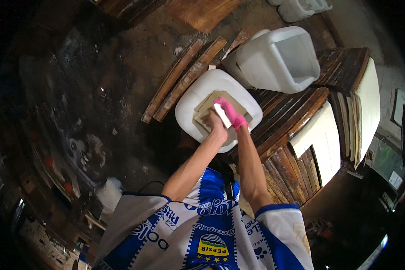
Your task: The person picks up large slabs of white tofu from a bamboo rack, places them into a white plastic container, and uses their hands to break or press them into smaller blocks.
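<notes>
A white rectangular block (221, 115), which could be a small stack of sheets, is pinched between my two hands above a white plastic container (189, 101). My right hand (230, 112), in a pink glove, closes over its right side. My bare left hand (217, 124) presses against the left side, its fingers partly hidden behind the block. Beneath both hands, flat tan pieces (240, 111) like cardboard or thin board lie on top of the container. What the block is made of is too small to tell.
A white jerrycan with a cut-open side (274, 58) stands beyond the container. To the right are stacks of dark wooden slats (285, 114) with pale sheets (324, 144). Two curved wooden pieces (193, 76) lie on the dark floor (99, 81) at the left.
</notes>
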Motion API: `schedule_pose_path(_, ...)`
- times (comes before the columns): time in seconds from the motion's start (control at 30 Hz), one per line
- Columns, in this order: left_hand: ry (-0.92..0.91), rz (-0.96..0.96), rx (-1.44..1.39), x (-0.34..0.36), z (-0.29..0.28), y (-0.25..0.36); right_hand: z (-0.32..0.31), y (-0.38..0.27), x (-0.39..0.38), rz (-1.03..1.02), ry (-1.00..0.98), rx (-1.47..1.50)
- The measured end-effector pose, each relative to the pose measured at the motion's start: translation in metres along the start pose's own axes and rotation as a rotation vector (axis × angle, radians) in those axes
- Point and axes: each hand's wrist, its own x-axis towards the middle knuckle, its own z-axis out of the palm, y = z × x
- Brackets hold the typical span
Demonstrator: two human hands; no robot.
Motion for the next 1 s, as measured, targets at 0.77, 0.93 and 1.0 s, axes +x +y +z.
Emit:
schedule_pose_path(0.77,-0.066,1.267,1.438,-0.08,0.023,0.17,-0.006,0.1,0.088,0.153,0.89,-0.639)
schedule_pose_path(0.93,-0.061,1.282,1.44,-0.08,0.024,0.166,-0.018,0.115,0.066,0.367,0.885,-0.841)
schedule_pose_path(1.0,-0.091,1.296,1.431,-0.081,0.031,0.163,-0.038,0.145,0.082,0.278,0.7,-0.969)
